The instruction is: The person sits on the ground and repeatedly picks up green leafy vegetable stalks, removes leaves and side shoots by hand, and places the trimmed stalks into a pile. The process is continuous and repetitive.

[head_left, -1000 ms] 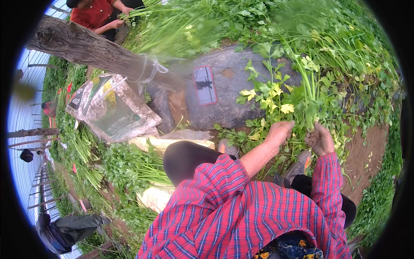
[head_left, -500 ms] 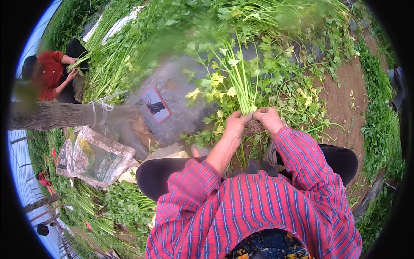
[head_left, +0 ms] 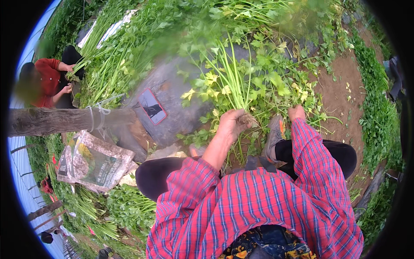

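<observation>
My left hand (head_left: 233, 123) is closed round the root end of a bunch of long, pale green celery stalks (head_left: 236, 82), its brown roots (head_left: 248, 120) showing beside my fingers. The stalks point up and away from me. My right hand (head_left: 296, 111) is apart from it to the right, down among loose leafy stems and yellowing leaves (head_left: 304, 94), its fingers curled; I cannot make out what is in them. My shoe (head_left: 274, 138) shows between the two hands, below more scattered stems.
A red-edged phone (head_left: 152, 106) lies on dark plastic sheeting (head_left: 172, 82), left. A wooden post (head_left: 51, 121) with ties is above a dirty printed bag (head_left: 92, 159). A co-worker in red (head_left: 47, 80) holds greens at upper left. Cut celery piles (head_left: 125, 207) lie around; bare soil (head_left: 340, 103) is right.
Both hands met at the root end half a second ago; my right hand has since let go and moved right into the leaves. My left hand still holds the bunch, shifted slightly leftward.
</observation>
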Motion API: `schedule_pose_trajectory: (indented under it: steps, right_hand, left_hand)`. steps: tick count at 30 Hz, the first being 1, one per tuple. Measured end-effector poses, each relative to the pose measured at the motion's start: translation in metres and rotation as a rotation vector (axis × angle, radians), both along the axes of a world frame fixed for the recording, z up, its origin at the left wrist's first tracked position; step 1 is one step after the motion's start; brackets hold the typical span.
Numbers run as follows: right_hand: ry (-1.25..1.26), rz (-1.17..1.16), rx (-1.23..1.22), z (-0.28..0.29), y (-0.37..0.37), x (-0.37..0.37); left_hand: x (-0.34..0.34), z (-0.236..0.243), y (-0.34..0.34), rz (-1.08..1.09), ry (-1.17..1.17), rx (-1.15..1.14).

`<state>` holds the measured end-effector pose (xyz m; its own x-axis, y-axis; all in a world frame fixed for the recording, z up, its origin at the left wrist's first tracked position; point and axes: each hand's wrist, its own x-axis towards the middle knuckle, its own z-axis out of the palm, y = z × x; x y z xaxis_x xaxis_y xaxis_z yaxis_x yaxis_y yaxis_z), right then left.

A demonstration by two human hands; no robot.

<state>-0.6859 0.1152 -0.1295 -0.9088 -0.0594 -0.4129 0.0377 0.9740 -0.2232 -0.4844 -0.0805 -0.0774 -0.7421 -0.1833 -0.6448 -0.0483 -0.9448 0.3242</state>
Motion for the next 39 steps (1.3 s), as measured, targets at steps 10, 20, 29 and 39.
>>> schedule_pose_trajectory:
  steps: [10, 20, 29, 39]
  right_hand:
    - [-0.628, 0.043, -0.933, 0.056, -0.104, 0.08]
    - [-0.471, -0.022, -0.84, 0.059, -0.1, 0.086]
    - [-0.48, 0.033, -1.223, 0.139, -0.058, 0.079]
    - [-0.539, 0.026, -1.189, 0.105, -0.061, 0.11]
  left_hand:
    - [0.004, -0.005, 0.008, -0.092, -0.027, -0.098]
    - [0.0, -0.004, 0.012, -0.087, -0.103, -0.167]
    - [-0.015, 0.013, 0.019, -0.061, 0.117, -0.037]
    - [-0.013, 0.005, 0.023, 0.06, -0.007, -0.014]
